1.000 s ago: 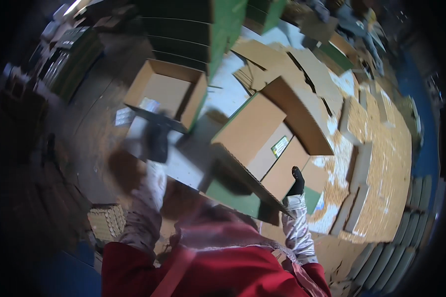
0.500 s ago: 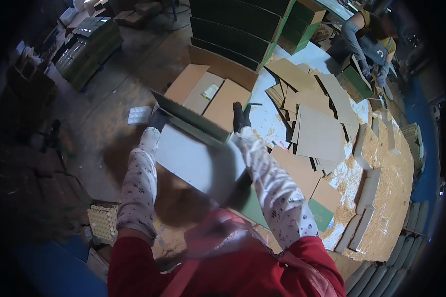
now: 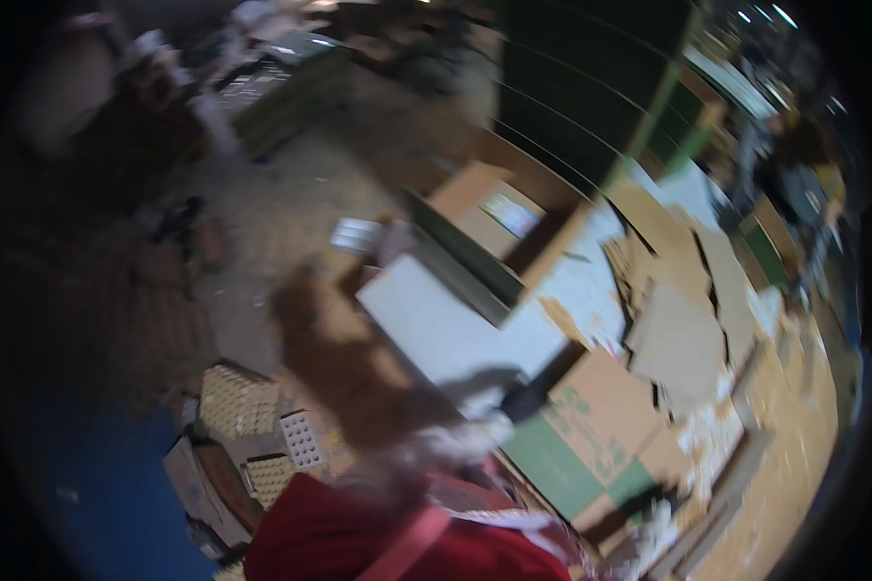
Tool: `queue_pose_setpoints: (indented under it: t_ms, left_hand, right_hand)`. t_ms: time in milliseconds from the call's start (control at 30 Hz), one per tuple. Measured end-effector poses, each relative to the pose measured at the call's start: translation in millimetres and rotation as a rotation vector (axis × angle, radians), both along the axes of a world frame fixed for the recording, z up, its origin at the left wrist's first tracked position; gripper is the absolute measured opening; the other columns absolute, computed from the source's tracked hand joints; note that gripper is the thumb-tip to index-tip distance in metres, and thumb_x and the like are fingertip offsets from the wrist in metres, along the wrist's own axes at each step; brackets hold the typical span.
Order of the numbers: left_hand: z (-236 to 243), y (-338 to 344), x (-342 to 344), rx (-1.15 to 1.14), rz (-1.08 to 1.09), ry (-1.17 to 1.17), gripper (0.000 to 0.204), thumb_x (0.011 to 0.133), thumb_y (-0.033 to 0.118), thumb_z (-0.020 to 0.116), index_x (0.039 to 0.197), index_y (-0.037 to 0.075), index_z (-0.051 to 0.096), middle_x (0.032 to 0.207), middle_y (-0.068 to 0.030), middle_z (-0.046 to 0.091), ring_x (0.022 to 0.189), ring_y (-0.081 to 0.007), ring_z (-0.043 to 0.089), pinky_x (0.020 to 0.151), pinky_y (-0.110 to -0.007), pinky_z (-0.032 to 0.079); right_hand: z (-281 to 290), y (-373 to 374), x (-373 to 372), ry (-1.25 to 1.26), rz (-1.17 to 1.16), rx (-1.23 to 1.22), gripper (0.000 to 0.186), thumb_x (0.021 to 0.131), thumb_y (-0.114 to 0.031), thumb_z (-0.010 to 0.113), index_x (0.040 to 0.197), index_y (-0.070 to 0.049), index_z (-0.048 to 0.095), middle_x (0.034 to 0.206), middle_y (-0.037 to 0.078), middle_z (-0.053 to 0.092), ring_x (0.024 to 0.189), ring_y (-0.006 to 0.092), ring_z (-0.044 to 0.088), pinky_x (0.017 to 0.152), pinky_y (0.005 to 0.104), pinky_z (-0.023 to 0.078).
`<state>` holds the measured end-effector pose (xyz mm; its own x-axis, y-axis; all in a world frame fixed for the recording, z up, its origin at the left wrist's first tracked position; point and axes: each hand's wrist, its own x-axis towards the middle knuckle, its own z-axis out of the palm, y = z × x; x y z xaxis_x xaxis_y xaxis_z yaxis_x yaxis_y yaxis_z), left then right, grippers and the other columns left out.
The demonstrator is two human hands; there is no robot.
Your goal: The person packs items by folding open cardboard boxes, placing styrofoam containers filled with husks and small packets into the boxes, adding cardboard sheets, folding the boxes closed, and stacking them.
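The printed brown and green cardboard (image 3: 591,436) lies flat at the near side of the white table. My left hand (image 3: 530,395), in a dark glove, reaches across my body to its upper left edge. My right hand (image 3: 639,502), also dark-gloved, is over its lower right part. Both hands are smeared by motion, so their fingers and any grip are unclear. Beyond them, the open cardboard box (image 3: 460,259) stands on the white tabletop (image 3: 446,320), apart from both hands. A pale printed packet (image 3: 512,215) lies inside on brown cardboard.
Loose cardboard sheets (image 3: 683,334) pile up right of the box. A tall dark green stack (image 3: 591,87) rises behind it. Egg trays (image 3: 237,402) sit on the floor at lower left. A co-worker (image 3: 804,184) is at the far right beside another box (image 3: 765,242).
Both hands have left the open box and come back to the flat printed cardboard on the near side. The view has swung, shifting the scene rightward. The box's inside looks differently arranged.
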<state>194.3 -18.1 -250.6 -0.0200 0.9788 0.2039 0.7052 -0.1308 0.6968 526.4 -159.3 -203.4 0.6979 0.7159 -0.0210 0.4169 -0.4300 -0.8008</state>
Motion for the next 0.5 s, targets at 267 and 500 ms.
queue_pose_setpoints:
  t_ms: [267, 500]
  left_hand:
    - [15.2, -44.5, 37.5, -0.167, -0.098, -0.121, 0.052, 0.074, 0.027, 0.064, 0.115, 0.001, 0.047, 0.073, -0.0177, 0.059, 0.071, -0.0352, 0.056, 0.076, -0.045, 0.042]
    - [170.1, -44.0, 87.9, 0.613, -0.214, -0.028, 0.078, 0.08, 0.05, 0.049, 0.135, 0.001, 0.023, 0.14, -0.0198, 0.025, 0.132, -0.0314, 0.019, 0.107, -0.05, 0.011]
  right_hand:
    - [38.2, -17.8, 23.6, -0.014, 0.251, -0.183, 0.075, 0.075, -0.018, 0.064, 0.137, -0.004, 0.024, 0.123, 0.012, 0.044, 0.109, 0.0186, 0.044, 0.09, 0.0282, 0.039]
    - [47.9, -23.1, 29.9, 0.171, 0.504, -0.173, 0.077, 0.075, -0.018, 0.063, 0.138, -0.003, 0.021, 0.127, 0.013, 0.041, 0.114, 0.0193, 0.041, 0.093, 0.0288, 0.037]
